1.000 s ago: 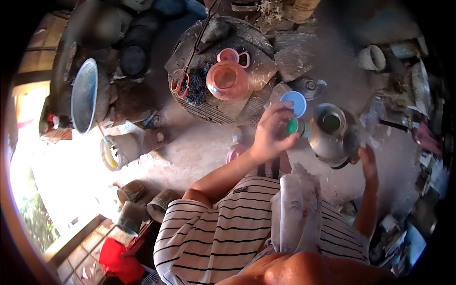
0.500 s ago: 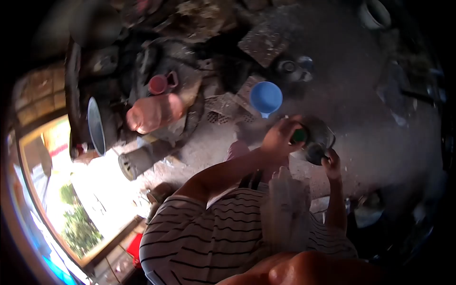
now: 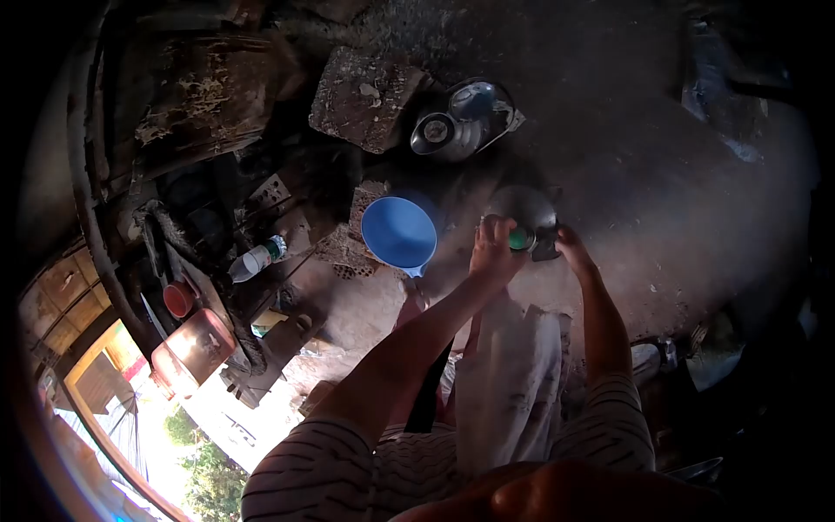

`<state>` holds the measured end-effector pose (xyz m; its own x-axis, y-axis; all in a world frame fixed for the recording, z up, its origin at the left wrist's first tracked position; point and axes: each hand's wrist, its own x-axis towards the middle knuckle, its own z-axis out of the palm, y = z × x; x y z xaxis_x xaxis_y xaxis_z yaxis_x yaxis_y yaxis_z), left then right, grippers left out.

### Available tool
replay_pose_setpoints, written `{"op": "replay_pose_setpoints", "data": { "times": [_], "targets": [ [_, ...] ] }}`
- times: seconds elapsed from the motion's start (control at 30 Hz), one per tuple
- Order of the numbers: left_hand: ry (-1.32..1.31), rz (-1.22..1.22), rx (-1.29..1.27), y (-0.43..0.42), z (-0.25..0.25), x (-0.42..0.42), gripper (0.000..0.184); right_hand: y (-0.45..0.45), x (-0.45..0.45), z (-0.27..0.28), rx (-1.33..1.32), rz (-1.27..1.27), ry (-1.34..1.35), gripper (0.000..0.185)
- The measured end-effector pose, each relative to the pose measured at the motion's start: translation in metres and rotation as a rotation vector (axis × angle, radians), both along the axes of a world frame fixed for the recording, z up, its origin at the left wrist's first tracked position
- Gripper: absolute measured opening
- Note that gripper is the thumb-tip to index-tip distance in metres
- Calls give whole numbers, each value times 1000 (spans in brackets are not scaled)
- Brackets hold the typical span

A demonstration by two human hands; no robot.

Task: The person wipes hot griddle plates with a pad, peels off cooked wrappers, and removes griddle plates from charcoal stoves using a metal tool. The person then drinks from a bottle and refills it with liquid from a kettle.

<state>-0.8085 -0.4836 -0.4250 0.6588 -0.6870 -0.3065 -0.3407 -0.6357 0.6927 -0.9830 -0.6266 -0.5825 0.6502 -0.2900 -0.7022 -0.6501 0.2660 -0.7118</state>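
Observation:
Over the floor in front of me is a dark, rounded metal pot (image 3: 524,205). My left hand (image 3: 497,246) is closed round a small green pad (image 3: 519,239) and sits at the pot's near left side; the pad's exact kind is hard to make out. At the pot's near right edge, my right hand (image 3: 571,247) grips a dark part that sticks out, probably its handle. To the left of the pot is a blue plastic bowl (image 3: 399,232) with a short tab on its rim. The inside of the pot is too dark to read.
Metal dishes and lids (image 3: 457,130) lie beyond the bowl, near a rough block (image 3: 364,97). On the left are a clear bottle (image 3: 255,260), a red mug (image 3: 179,299) and a pinkish jug (image 3: 193,351). A bright opening (image 3: 187,444) lies at lower left.
My view has turned, so the bowl and the left-hand items sit further left and lower. Both hands keep hold of the pot and the green pad, and the pot's tilt looks different.

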Motion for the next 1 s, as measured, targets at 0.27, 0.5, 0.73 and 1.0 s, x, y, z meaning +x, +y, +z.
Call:
{"op": "replay_pose_setpoints", "data": {
  "times": [0.27,0.5,0.73,1.0],
  "targets": [
    [60,54,99,-6,-63,1,56,-34,36,-14,220,206,134,37],
    [-208,72,142,-8,5,59,79,-119,204,57,-539,239,-165,65],
    [-307,129,475,-38,-13,186,89,-114,372,21,-474,849,-83,83],
    [-299,-211,673,-43,-33,207,66,-109,348,-20,-334,1083,-47,84]
  ]
}}
